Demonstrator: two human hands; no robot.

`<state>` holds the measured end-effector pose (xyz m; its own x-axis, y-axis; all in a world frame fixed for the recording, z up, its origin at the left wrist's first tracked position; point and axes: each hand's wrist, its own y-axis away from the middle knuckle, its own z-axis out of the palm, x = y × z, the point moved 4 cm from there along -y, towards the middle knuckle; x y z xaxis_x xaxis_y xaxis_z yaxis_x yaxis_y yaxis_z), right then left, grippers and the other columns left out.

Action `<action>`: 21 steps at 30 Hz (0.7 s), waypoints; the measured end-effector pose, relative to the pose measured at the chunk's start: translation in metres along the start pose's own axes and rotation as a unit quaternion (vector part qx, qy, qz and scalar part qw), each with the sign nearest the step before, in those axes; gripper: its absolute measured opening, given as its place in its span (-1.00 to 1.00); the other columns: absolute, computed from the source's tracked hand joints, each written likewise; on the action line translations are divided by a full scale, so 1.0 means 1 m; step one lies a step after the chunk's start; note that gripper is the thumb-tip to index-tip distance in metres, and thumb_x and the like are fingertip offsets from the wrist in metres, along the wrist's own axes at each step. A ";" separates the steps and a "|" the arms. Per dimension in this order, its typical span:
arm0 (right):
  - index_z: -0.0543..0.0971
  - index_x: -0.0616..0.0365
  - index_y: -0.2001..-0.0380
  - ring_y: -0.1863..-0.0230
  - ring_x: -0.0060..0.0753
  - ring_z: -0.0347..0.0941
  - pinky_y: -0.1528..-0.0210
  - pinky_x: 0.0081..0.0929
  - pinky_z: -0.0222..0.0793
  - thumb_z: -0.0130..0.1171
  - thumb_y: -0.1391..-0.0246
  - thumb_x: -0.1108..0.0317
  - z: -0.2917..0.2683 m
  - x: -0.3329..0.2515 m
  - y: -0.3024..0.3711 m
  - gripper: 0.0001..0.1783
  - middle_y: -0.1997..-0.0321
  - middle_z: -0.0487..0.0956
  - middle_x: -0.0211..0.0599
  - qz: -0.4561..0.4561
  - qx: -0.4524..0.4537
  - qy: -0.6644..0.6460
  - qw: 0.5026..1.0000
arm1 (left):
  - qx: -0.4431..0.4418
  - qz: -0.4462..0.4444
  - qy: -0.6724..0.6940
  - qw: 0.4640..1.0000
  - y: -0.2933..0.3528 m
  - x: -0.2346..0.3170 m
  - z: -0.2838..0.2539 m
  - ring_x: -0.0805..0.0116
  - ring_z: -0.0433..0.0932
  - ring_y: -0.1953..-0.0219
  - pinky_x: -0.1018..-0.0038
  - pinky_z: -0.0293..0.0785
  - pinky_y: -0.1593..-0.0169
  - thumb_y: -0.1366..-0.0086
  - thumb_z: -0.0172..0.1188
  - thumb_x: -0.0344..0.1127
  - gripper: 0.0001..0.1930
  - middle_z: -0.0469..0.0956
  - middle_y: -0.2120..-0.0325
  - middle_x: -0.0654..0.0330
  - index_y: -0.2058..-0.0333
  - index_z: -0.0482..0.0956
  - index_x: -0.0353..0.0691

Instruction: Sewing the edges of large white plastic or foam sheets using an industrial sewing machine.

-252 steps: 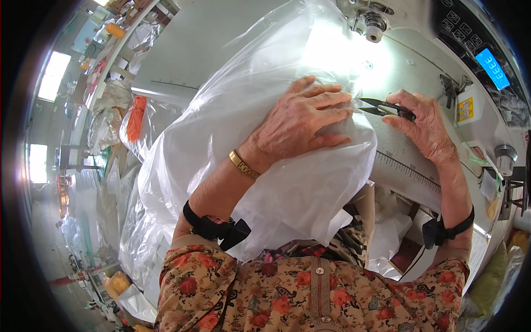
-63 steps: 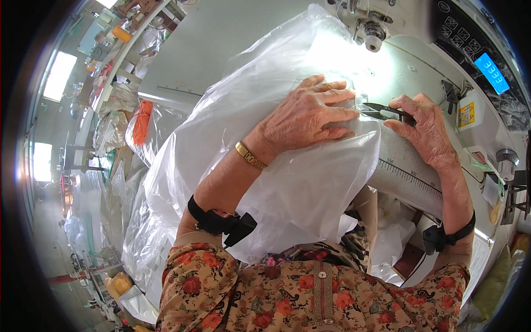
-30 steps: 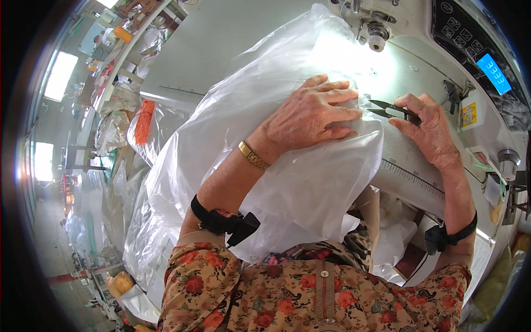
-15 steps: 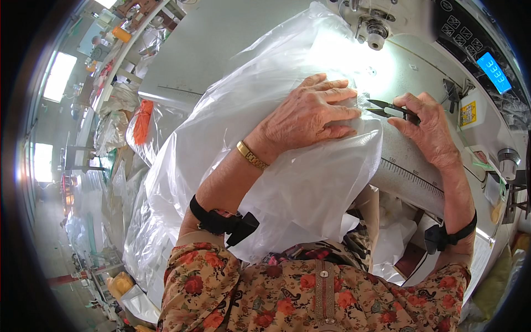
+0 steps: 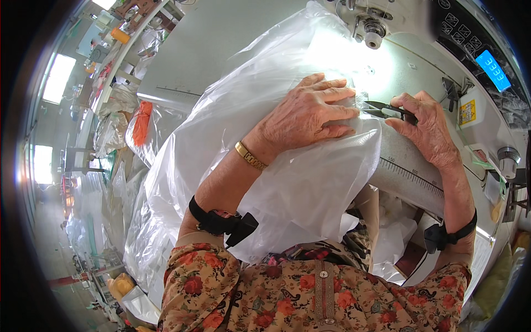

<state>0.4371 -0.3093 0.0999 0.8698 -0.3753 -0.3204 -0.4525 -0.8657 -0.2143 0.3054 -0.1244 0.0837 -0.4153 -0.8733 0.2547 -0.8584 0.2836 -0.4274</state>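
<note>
My left hand (image 5: 312,113) lies flat, fingers spread toward the right, on thin translucent white plastic sheeting (image 5: 221,130). The sheeting covers part of the machine bed and hangs over its front edge toward my lap. In my right hand (image 5: 425,126) is a pair of black thread snips (image 5: 406,114), gripped between thumb and fingers. Their blades point left at the sheeting's right edge, just beyond my left fingertips. Whether the tips touch the plastic, I cannot tell. Glare from the machine lamp washes out the sheeting just behind my fingers.
Behind my hands stands the sewing machine head (image 5: 381,16), with a thread tension knob (image 5: 374,39). A control panel with a lit blue display (image 5: 493,70) is at the far right. A ruler scale (image 5: 412,171) runs along the bed's front edge. Orange cord (image 5: 142,123) lies at left.
The snips have shifted slightly left toward the sheeting's edge, and their blades look closer together. My left hand stays in place on the plastic.
</note>
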 end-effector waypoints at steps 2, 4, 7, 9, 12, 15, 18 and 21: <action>0.56 0.01 0.16 0.37 -0.26 0.39 0.21 -0.27 0.35 0.32 0.04 -0.01 0.000 0.001 0.000 -0.56 0.52 0.47 -0.28 -0.003 0.002 0.003 1.000 | 0.000 0.000 -0.001 1.000 0.000 0.000 0.000 0.17 0.38 -0.23 0.10 0.20 -0.31 -0.12 0.33 -0.11 -0.67 0.49 -0.12 0.23 0.12 0.66 0.00; 0.56 0.02 0.16 0.36 -0.25 0.40 0.21 -0.27 0.36 0.32 0.04 -0.01 0.000 0.001 0.000 -0.55 0.51 0.47 -0.27 -0.006 0.007 -0.005 1.000 | 0.001 0.001 0.002 1.000 -0.001 0.000 0.000 0.17 0.38 -0.23 0.10 0.20 -0.31 -0.13 0.33 -0.11 -0.67 0.49 -0.12 0.22 0.12 0.66 0.00; 0.56 0.05 0.17 0.35 -0.26 0.40 0.20 -0.28 0.37 0.34 0.04 0.02 0.002 -0.001 0.000 -0.56 0.50 0.48 -0.27 -0.008 0.013 -0.005 1.000 | 0.001 0.001 0.003 1.000 0.000 0.000 0.000 0.17 0.38 -0.23 0.10 0.20 -0.31 -0.13 0.33 -0.10 -0.67 0.49 -0.12 0.22 0.13 0.66 -0.01; 0.57 0.04 0.17 0.36 -0.26 0.40 0.21 -0.28 0.37 0.35 0.05 0.03 0.002 0.000 0.001 -0.56 0.51 0.47 -0.27 -0.025 0.024 -0.020 0.999 | 0.000 0.001 0.004 1.000 0.000 0.000 -0.001 0.17 0.38 -0.23 0.10 0.20 -0.31 -0.14 0.32 -0.10 -0.68 0.49 -0.12 0.22 0.13 0.66 -0.02; 0.57 0.02 0.18 0.37 -0.27 0.41 0.22 -0.29 0.38 0.36 0.06 0.05 0.000 -0.001 0.001 -0.58 0.52 0.46 -0.27 -0.023 0.013 -0.039 0.999 | 0.000 0.000 0.004 1.000 0.000 0.000 0.000 0.17 0.38 -0.23 0.10 0.20 -0.31 -0.15 0.32 -0.09 -0.68 0.49 -0.12 0.22 0.13 0.67 -0.01; 0.57 0.00 0.18 0.38 -0.26 0.41 0.24 -0.28 0.38 0.36 0.07 0.04 0.001 0.002 0.000 -0.58 0.53 0.44 -0.26 0.009 -0.002 -0.045 0.999 | 0.000 -0.001 0.003 1.000 0.001 0.000 0.000 0.17 0.38 -0.23 0.11 0.20 -0.30 -0.16 0.31 -0.09 -0.69 0.49 -0.11 0.22 0.14 0.67 -0.01; 0.57 -0.01 0.17 0.39 -0.26 0.41 0.25 -0.28 0.37 0.35 0.06 0.02 0.004 0.006 0.001 -0.57 0.53 0.43 -0.25 0.012 0.016 -0.029 0.999 | 0.000 0.001 0.002 1.000 -0.001 0.000 0.000 0.17 0.38 -0.23 0.11 0.20 -0.30 -0.16 0.31 -0.09 -0.70 0.49 -0.12 0.22 0.14 0.67 -0.01; 0.57 -0.01 0.17 0.38 -0.26 0.41 0.24 -0.27 0.36 0.34 0.04 -0.01 0.002 0.004 0.001 -0.57 0.53 0.44 -0.26 0.001 0.019 -0.009 1.000 | -0.002 0.002 0.003 1.000 -0.001 0.000 0.000 0.17 0.38 -0.23 0.11 0.20 -0.31 -0.17 0.30 -0.09 -0.70 0.49 -0.11 0.23 0.14 0.67 -0.01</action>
<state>0.4397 -0.3110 0.0966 0.8657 -0.3705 -0.3366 -0.4611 -0.8520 -0.2480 0.3061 -0.1247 0.0839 -0.4200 -0.8701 0.2580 -0.8579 0.2880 -0.4255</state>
